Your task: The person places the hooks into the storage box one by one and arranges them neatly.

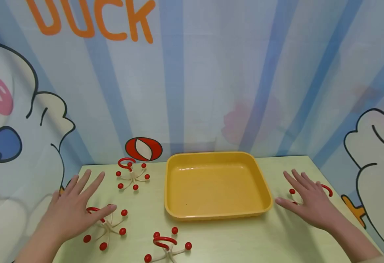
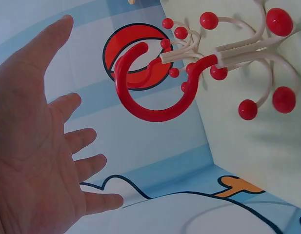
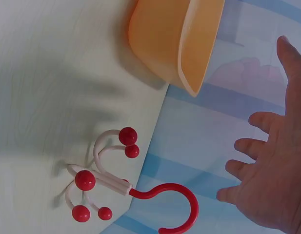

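My left hand (image 1: 69,211) hovers with spread fingers above a hanger-like stand with a red hook and several cream prongs tipped with red balls (image 1: 107,227). In the left wrist view the palm is bare and this stand's red hook (image 2: 157,115) is apart from the fingers. Over on the right, my right hand (image 1: 311,202) is also spread and holds nothing, partly hiding a similar red-hooked stand (image 3: 111,180). Two more such stands are on the table: one at the back left (image 1: 133,176), one at the front (image 1: 169,252), cut off by the frame's bottom edge.
A yellow rectangular tray (image 1: 216,190) lies on the pale green table (image 1: 225,239) between my hands, near the back edge. Behind and at both sides rises a blue-striped printed cloth (image 1: 198,80) with cartoon ducks.
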`<control>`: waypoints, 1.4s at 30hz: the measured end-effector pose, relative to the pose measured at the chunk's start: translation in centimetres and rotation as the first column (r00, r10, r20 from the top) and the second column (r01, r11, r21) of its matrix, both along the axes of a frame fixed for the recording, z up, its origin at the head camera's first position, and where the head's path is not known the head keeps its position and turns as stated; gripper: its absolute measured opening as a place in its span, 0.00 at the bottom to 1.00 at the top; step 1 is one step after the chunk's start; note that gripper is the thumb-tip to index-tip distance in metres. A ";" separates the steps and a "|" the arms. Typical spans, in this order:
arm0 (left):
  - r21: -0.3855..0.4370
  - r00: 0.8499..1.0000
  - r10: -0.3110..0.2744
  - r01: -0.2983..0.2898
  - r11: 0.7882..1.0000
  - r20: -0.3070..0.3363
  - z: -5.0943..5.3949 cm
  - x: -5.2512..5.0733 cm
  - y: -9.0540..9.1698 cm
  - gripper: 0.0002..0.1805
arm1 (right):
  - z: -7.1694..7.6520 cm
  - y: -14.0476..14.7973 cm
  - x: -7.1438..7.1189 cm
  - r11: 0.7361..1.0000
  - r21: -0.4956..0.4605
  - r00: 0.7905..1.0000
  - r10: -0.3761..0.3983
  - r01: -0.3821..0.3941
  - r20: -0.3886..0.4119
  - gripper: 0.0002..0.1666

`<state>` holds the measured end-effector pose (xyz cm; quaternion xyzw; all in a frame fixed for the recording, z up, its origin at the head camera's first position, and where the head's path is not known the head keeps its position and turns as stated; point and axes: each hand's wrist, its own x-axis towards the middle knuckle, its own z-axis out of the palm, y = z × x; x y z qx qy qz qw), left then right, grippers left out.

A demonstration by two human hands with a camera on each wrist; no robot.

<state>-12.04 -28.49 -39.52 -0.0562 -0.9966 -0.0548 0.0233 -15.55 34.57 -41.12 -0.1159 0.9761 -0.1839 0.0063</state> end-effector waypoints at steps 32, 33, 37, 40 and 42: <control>0.177 0.980 -0.138 0.111 0.978 0.145 3.5 -9.3 1.0 0.66 | -2.1 0.8 -2.0 0.923 -0.367 0.943 0.017 0.113 0.332 0.46; 0.185 0.980 -0.138 0.110 0.977 0.145 3.3 -9.5 1.0 0.65 | -2.2 0.8 -2.0 0.923 -0.368 0.941 0.016 0.116 0.339 0.46; 0.206 0.979 -0.152 0.123 0.971 0.134 2.6 -10.5 0.7 0.58 | -2.6 0.8 -2.1 0.913 -0.385 0.930 0.018 0.135 0.367 0.46; 0.213 0.978 -0.173 0.146 0.966 0.114 2.2 -11.2 0.6 0.53 | -2.8 0.8 -2.1 0.901 -0.405 0.923 0.014 0.154 0.384 0.46; 0.220 0.977 -0.189 0.163 0.962 0.100 2.0 -11.6 0.6 0.50 | -3.0 0.9 -2.2 0.892 -0.421 0.918 0.015 0.167 0.396 0.46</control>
